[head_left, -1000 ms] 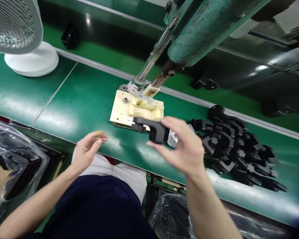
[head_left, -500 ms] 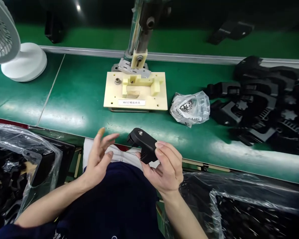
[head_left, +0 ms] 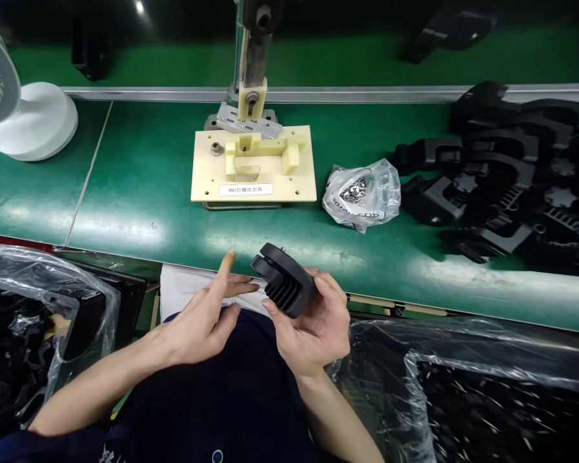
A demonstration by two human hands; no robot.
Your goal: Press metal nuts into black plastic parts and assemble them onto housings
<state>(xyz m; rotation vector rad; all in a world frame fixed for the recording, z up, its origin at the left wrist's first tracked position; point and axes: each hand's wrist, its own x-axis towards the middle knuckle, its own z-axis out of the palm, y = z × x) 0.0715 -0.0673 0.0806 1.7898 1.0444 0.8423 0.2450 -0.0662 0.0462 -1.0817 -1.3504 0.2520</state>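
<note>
Holding a black plastic part (head_left: pixel 283 280) in the right hand (head_left: pixel 313 325), fingers curled under it and thumb pressing on its near edge, ribbed side turned toward the camera. Keeping it above the lap, just off the near edge of the green table (head_left: pixel 139 193). Stretching the left hand (head_left: pixel 205 318) out flat beside it, fingers spread loosely and gripping nothing, index fingertip pointing up toward the table edge, middle fingertips nearly touching the part's left end; whether touching, cannot tell.

Sitting farther back on the table: a cream fixture plate (head_left: pixel 253 165) with a white label strip on its front, raised cream blocks on top, and a press post (head_left: pixel 250 61) coming down onto its rear edge. Lying just right of the plate, a small crumpled clear bag (head_left: pixel 361 193) with small metal pieces inside. Piling up at the far right, a heap of black plastic parts (head_left: pixel 511 180). Standing at the far left, a white fan base (head_left: pixel 36 125). Flanking the lap below the table, plastic-lined bins (head_left: pixel 38 308) with more dark parts on both sides.
</note>
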